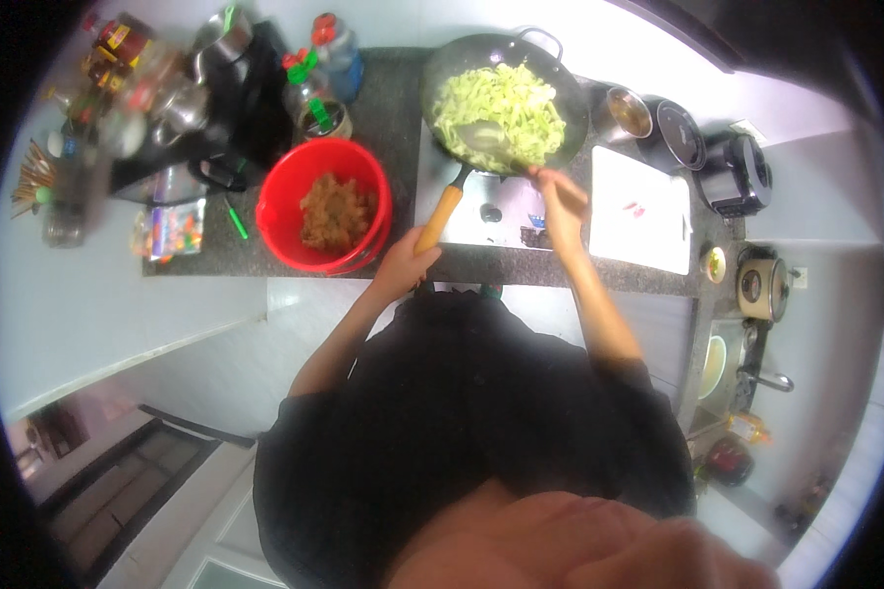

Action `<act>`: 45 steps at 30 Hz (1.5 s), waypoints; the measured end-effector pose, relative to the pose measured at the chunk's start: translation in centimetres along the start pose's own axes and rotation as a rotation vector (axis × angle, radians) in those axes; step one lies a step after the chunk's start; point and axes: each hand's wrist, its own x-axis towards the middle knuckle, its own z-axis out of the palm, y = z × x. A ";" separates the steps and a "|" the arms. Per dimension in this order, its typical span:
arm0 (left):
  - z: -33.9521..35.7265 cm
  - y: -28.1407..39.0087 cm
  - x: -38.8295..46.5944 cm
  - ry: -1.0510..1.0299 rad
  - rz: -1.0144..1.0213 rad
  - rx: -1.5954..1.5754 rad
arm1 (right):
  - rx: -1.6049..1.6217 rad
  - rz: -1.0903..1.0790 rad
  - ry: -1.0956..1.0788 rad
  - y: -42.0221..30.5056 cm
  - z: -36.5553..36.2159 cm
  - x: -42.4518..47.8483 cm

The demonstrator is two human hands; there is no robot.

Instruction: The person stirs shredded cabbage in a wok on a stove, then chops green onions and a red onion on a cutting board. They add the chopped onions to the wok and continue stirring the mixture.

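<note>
A dark wok (453,62) sits on the steel gas stove (471,221) and holds a heap of pale green sliced vegetable (512,103). My left hand (404,265) grips the wok's wooden handle (440,217). In my right hand (560,199) is a cooking spatula (482,140), its blade down among the slices at the wok's near side. The blade is blurred, and my fingers hide much of its handle.
Left of the stove stands a red bucket (269,221) with a brown mass in it. To the right lies a white cutting board (626,235) bearing small reddish pieces. Pots and a black electric cooker (733,177) line the back right; bottles (339,59) stand back left.
</note>
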 end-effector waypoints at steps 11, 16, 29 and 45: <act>-0.6 -1.9 1.5 -0.047 0.012 -0.070 | -0.171 0.148 -0.141 -5.0 -4.9 4.4; -0.1 -0.9 1.5 -0.076 0.015 -0.088 | -0.171 0.103 -0.132 -1.1 -4.8 5.5; -0.5 -1.3 1.7 -0.083 0.011 -0.102 | -0.044 -0.220 0.028 4.8 -2.0 2.2; -0.7 -1.3 2.2 -0.106 -0.004 -0.073 | -0.142 0.177 -0.051 -4.9 -6.5 4.8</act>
